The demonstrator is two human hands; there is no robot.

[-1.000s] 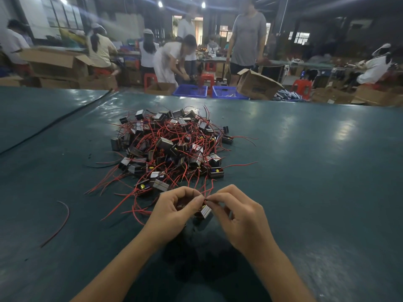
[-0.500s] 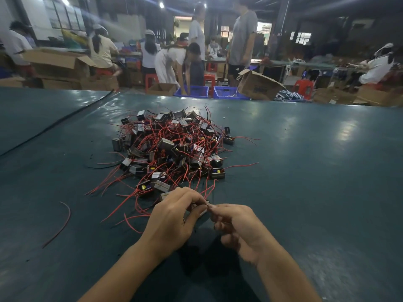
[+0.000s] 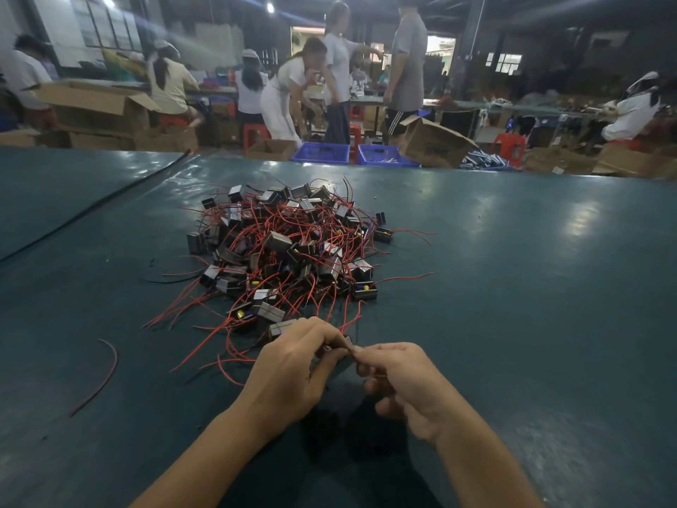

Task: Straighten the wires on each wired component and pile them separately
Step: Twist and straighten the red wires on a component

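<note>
A worker's two bare hands meet low over a dark green table on a crowded workshop floor. The left hand has its fingers curled round a small wired component, of which only a grey corner shows past the fingertips. The right hand meets it from the other side, thumb and forefinger pinched tight at the component's near end, the remaining fingers folded into the palm. Whether the pinch lands on a wire or on the body itself cannot be told; the fingers cover it.

Just beyond the hands, toward the middle of the table, lies the heap of similar parts: dark and grey little blocks tangled in thin red leads that trail out across the surface on all sides. The heap's nearest leads reach almost to the left hand's knuckles, and one grey block lies just beside them. The held component is close to the heap's near edge, raised between the two hands.

A loose red wire curves alone on the table well to the left of the hands. A black cable runs diagonally across the table's far left.

Past the table's far edge stand two blue crates, an open cardboard box tipped on its side and red stools. Other workers sit, bend or stand among stacked cartons under the ceiling lamps.
</note>
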